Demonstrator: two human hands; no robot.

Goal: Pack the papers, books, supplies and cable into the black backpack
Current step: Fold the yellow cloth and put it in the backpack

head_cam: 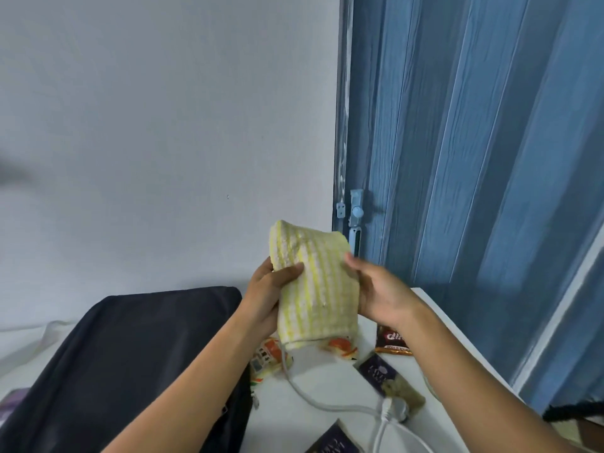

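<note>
I hold a folded yellow-and-white striped cloth (313, 282) upright above the white table (330, 380). My left hand (268, 295) grips its left edge with the thumb on the front. My right hand (382, 292) clasps its right edge. The black backpack (130, 361) lies flat on the left, below my left forearm. A white cable (330, 403) runs across the table to a plug (394, 410) beneath my hands. Its far end is hidden behind the cloth.
On the table lie an orange-and-white snack packet (271, 354), a brown packet (390, 341), a dark purple packet (379, 371) and another purple one (333, 443) at the bottom edge. A blue folding door (474, 158) stands at the right, a pale wall behind.
</note>
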